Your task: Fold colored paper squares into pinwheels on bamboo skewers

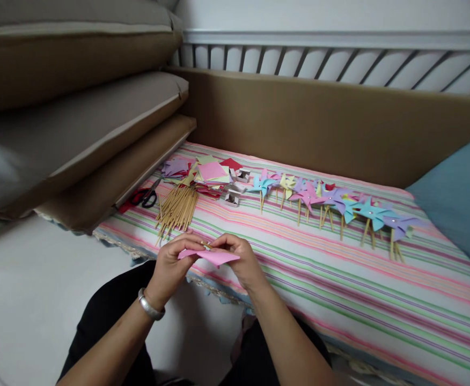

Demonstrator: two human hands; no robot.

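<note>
Both hands, left hand (170, 262) and right hand (241, 257), pinch a pink paper piece (213, 257) between them, with a stick tip at the fingertips. Beyond-right lies a row of finished pinwheels (331, 201); beyond-left, many sticks (177, 206) and paper squares (208, 171) look unused.

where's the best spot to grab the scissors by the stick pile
Grip the scissors by the black and red handle loops, coming from above on the near side. The loops face the person and lie flat on the striped cloth. The blades point away toward the paper stack, and the wooden sticks crowd the right.
</note>
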